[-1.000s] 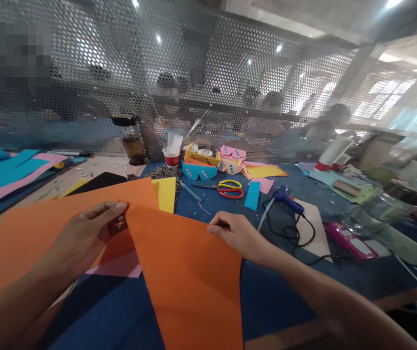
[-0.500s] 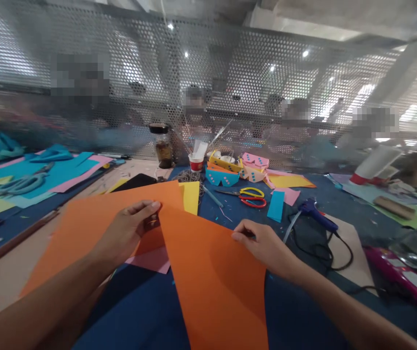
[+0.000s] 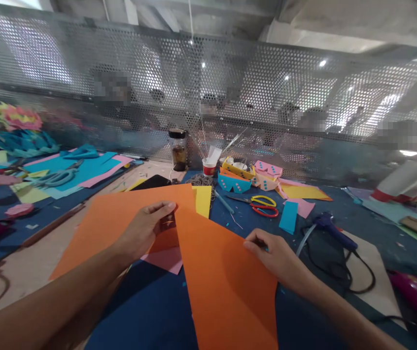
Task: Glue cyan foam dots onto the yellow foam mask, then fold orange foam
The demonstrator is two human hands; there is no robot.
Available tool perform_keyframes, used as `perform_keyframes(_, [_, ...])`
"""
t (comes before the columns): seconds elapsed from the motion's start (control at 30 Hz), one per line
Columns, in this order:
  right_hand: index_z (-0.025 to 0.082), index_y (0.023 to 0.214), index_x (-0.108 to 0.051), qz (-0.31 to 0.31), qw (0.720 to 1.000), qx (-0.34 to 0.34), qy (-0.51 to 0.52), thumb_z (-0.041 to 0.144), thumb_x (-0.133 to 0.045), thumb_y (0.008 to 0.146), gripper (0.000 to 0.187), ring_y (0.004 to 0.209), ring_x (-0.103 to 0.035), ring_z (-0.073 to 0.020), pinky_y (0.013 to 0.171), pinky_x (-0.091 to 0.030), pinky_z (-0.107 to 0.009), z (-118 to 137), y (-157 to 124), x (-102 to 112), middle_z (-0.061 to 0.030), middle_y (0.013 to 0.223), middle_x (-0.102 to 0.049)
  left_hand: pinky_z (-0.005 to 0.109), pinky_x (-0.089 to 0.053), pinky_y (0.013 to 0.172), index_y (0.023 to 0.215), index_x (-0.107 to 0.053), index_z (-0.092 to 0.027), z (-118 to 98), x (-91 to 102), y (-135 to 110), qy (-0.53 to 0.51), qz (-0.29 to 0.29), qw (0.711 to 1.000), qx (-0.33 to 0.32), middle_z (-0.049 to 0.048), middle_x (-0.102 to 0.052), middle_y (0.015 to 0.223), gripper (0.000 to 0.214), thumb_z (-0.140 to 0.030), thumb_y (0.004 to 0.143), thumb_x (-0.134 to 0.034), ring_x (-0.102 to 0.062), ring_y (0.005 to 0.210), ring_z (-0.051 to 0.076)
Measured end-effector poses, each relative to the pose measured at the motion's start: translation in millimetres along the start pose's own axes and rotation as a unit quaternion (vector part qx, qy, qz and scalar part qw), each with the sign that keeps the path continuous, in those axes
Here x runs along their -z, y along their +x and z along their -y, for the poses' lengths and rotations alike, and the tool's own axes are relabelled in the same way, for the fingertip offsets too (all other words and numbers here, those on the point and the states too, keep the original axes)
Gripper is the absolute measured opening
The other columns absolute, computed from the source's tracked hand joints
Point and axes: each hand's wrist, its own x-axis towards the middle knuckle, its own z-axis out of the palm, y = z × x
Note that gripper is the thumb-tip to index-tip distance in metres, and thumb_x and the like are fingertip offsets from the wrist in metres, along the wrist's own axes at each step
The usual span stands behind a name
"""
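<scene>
At the back of the table [image 3: 139, 311], near the perforated screen [image 3: 179, 82]: a dark-lidded jar [image 3: 178, 151], upright, with something brown inside. To its right, a red-and-white paper cup [image 3: 209, 170], also upright, with white strips [image 3: 215, 155] poking out of the top. Just beside that, a yellow paper tray [image 3: 235, 169] with whitish items [image 3: 240, 166], too small to tell whether inside or behind.

In front, pinching a dark orange sheet [image 3: 226, 287] with both hands. With the left hand [image 3: 145, 231], in a narrow grip, thumb against fingers, holding the top left corner. With the right hand [image 3: 272, 253], likewise in a narrow grip, holding the top edge further right. Hung thus above the table, between the two forearms, down past the lower edge of view.

Spread behind the left hand, a lighter orange sheet [image 3: 121, 218]; impossible to tell whether joined to the first. Beyond the right hand, red-and-yellow-handled scissors [image 3: 265, 210], a blue paper strip [image 3: 288, 217] and a blue glue gun [image 3: 334, 231], well apart from the scissors.
</scene>
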Motion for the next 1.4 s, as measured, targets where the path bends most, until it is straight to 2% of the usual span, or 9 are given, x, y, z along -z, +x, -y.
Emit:
perform_keyframes(0.2, [0.022,0.084,-0.064,0.004,1.000,-0.001,-0.001,0.039,-0.055,0.100,0.025,0.077,-0.061,-0.0189,0.069,-0.040,-0.029,2.2,0.7,1.3,-0.0003,0.079,-0.067,0.027,-0.055,0.067,0.082,-0.078,-0.019,-1.3,-0.2,-1.8,-0.022,0.006,1.000,-0.011,0.0030,-0.074,0.081,0.025,-0.039,0.075,-0.091,-0.067,0.074,0.017])
perform_keyframes(0.73, [0.022,0.086,-0.064,0.013,1.000,-0.010,-0.001,0.039,-0.055,0.100,0.025,0.077,-0.059,-0.0187,0.069,-0.038,-0.030,2.4,0.1,-0.8,-0.0002,0.079,-0.066,0.023,-0.055,0.067,0.077,-0.075,-0.019,1.1,1.6,-0.8,-0.016,0.000,0.999,-0.031,-0.0007,-0.065,0.077,0.027,-0.040,0.076,-0.091,-0.059,0.072,0.013])
perform_keyframes(1.17, [0.022,0.088,-0.063,0.022,1.000,-0.011,-0.016,0.038,-0.051,0.100,0.024,0.077,-0.058,-0.0187,0.070,-0.038,-0.030,5.9,-0.9,0.0,-0.0005,0.080,-0.065,0.025,-0.055,0.066,0.079,-0.077,-0.017,2.5,3.5,2.1,-0.004,-0.021,0.999,-0.030,0.0022,-0.066,0.083,0.033,-0.042,0.068,-0.095,-0.058,0.071,0.013])
perform_keyframes(1.4, [0.021,0.090,-0.063,0.033,0.999,-0.008,-0.027,0.037,-0.049,0.101,0.024,0.076,-0.057,-0.0187,0.068,-0.037,-0.030,5.0,-2.0,0.4,-0.0010,0.080,-0.065,0.025,-0.055,0.067,0.079,-0.078,-0.018,4.8,5.3,4.6,-0.007,-0.020,0.999,-0.027,0.0019,-0.066,0.078,0.032,-0.042,0.068,-0.096,-0.057,0.070,0.013])
